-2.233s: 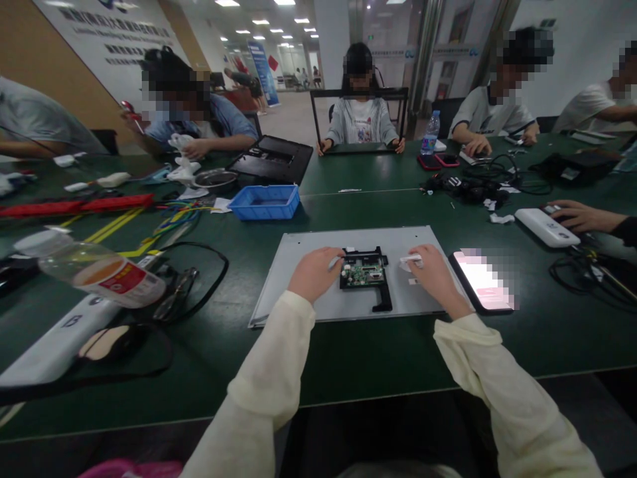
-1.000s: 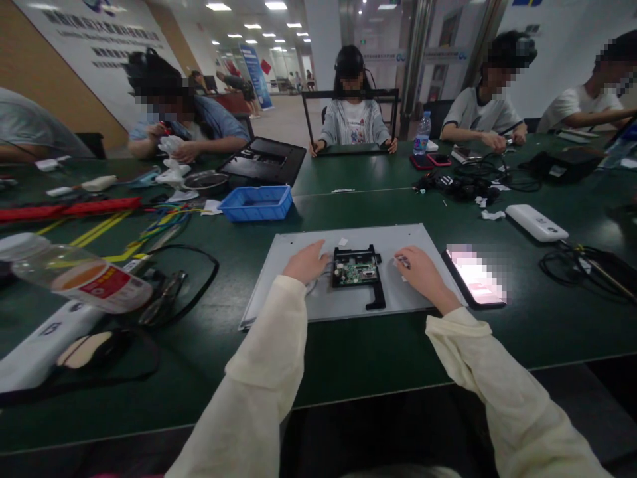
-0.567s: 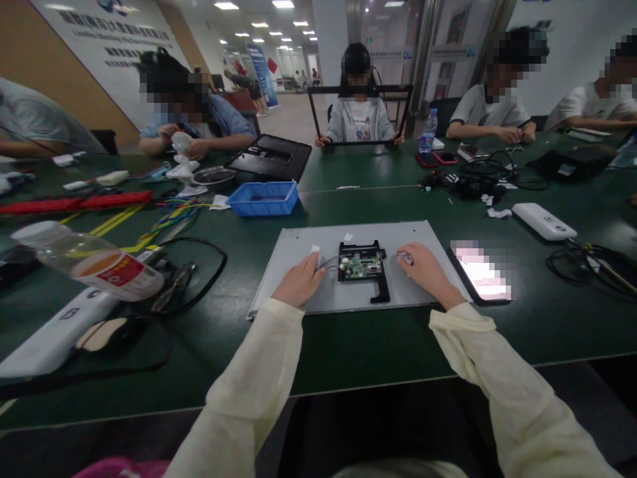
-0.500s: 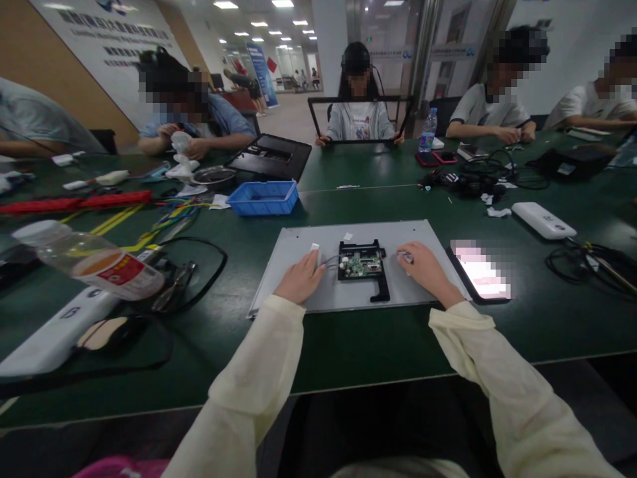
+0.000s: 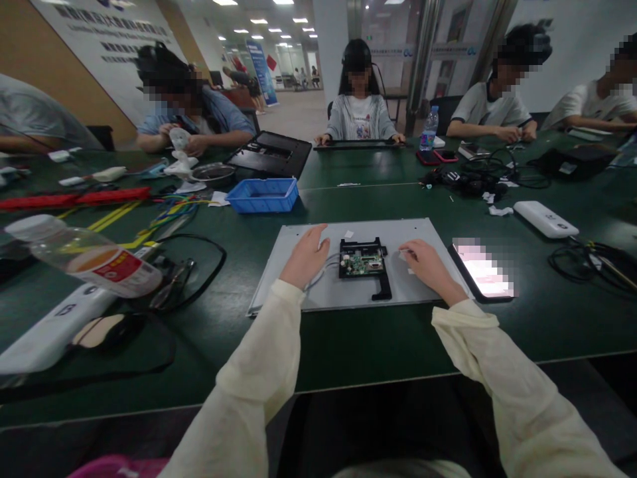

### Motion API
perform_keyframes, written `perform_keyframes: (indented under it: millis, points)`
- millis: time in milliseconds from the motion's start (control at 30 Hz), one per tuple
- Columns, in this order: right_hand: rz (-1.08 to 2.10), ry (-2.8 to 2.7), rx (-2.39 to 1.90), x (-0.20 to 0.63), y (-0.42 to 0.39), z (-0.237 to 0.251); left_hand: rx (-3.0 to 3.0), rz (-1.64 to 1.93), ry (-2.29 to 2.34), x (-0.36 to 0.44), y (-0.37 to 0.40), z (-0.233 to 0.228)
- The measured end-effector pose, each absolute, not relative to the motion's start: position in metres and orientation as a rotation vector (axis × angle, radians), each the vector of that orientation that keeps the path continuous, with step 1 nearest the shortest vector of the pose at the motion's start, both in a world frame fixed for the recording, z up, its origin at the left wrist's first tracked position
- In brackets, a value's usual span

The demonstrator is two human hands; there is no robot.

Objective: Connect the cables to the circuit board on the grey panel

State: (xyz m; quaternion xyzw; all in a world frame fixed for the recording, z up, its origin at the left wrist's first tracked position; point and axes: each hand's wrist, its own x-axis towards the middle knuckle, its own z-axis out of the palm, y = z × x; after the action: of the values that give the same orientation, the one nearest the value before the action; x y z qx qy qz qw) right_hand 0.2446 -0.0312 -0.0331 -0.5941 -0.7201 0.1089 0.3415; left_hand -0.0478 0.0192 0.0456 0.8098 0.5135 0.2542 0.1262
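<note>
Left hand now flat on panel

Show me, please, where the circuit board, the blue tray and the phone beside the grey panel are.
circuit board (image 5: 361,262), head view, on its green middle.
blue tray (image 5: 259,204), head view, on its front wall.
phone (image 5: 482,269), head view, on its lit screen, right of the grey panel (image 5: 293,292).

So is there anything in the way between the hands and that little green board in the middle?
Nothing visible. The left hand and right hand rest on the grey panel on either side of the circuit board, with only bare panel and thin wires on the left side between.
</note>
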Motion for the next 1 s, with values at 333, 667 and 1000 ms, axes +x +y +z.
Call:
perform_keyframes:
  millis: [333, 667, 1000]
  points:
    - [0.319, -1.906, -1.558, 0.248, -0.031, -0.032, 2.433, 0.822, 1.336, -0.019, 0.033, -0.007]
    - [0.31, -1.954, -1.597, 0.245, -0.028, -0.037, 2.449, 0.75, 1.38, -0.019, 0.025, -0.012]
    - [0.132, -2.002, -1.47, 0.212, -0.013, -0.003, 2.392, 0.761, 1.434, -0.021, 0.028, -0.016]
